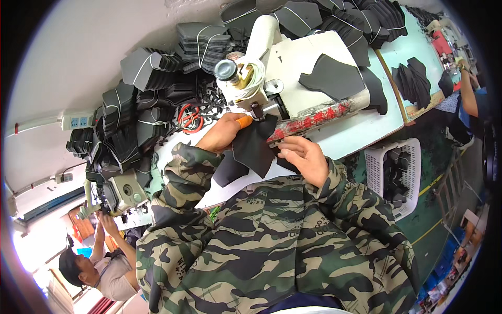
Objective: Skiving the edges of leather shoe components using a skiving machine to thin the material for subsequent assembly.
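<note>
The upper-left edge of a dark sheet piece (255,146) is pinched by the left hand (220,133), on which an orange finger cover (244,122) is worn. The right hand (306,158) is held loosely spread beside the piece's right edge; contact cannot be determined. The piece is positioned at the front of the machine (293,57), above the white table (350,135). A second dark cutout (332,77) is laid on the machine. Red-handled scissors (197,125) are placed to the left, near banded stacks (203,44).
</note>
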`<state>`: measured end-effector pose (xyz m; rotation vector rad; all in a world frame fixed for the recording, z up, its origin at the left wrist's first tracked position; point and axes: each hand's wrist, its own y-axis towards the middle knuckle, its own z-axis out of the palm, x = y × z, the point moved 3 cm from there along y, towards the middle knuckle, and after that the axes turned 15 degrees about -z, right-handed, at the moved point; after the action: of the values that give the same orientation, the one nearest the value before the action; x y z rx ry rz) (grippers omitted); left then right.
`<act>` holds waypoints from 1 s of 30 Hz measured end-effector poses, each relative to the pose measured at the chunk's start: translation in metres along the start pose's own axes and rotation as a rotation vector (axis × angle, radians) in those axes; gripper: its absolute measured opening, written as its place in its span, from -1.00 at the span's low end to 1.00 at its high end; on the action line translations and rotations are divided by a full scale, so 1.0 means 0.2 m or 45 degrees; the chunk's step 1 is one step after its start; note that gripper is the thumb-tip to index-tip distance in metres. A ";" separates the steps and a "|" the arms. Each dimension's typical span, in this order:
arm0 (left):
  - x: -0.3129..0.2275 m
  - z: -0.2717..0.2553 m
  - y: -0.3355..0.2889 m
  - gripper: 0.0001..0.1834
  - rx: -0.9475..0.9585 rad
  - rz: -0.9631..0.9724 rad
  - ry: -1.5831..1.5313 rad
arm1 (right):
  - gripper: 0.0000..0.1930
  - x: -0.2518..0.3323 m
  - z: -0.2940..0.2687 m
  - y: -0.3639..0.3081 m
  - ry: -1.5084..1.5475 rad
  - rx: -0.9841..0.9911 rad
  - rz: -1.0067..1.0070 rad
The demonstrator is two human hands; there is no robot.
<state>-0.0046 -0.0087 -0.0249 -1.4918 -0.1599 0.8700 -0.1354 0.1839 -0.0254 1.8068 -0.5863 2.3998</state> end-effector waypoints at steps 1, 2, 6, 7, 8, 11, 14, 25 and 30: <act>0.00 -0.01 0.00 -0.76 -0.031 0.009 0.184 | -0.55 -0.02 -0.02 -0.01 0.029 0.012 0.112; -0.06 0.02 -0.04 -0.74 -0.161 0.041 0.503 | -0.58 -0.04 -0.04 -0.01 0.062 0.017 0.219; -0.11 0.04 -0.06 -0.69 -0.531 0.410 0.962 | -0.62 -0.10 0.02 0.01 0.336 -0.049 0.199; -0.11 0.07 -0.05 -0.69 -0.532 0.414 0.960 | -0.62 -0.10 0.02 0.01 0.332 -0.048 0.197; -0.09 0.10 -0.05 -0.69 -0.617 0.506 0.936 | -0.62 -0.11 0.02 0.01 0.374 -0.094 0.174; -0.08 0.11 -0.07 -0.71 -0.559 0.255 0.858 | -0.66 -0.12 -0.03 0.02 0.381 -0.198 0.154; -0.09 0.12 -0.11 -0.72 -0.458 0.174 0.801 | -0.69 -0.12 -0.05 0.02 0.280 -0.181 0.110; 0.04 0.13 -0.10 -0.79 -0.486 0.254 0.744 | -0.82 0.12 -0.19 0.09 -0.106 -0.209 -0.266; 0.30 -0.06 -0.23 -0.54 -1.160 0.407 1.521 | -0.85 0.68 -0.46 0.21 -1.832 -0.554 -1.193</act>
<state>0.0634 0.0236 -0.0091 -2.7022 0.6687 -0.0413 -0.2714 0.1546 0.0697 2.4402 -0.1405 0.1870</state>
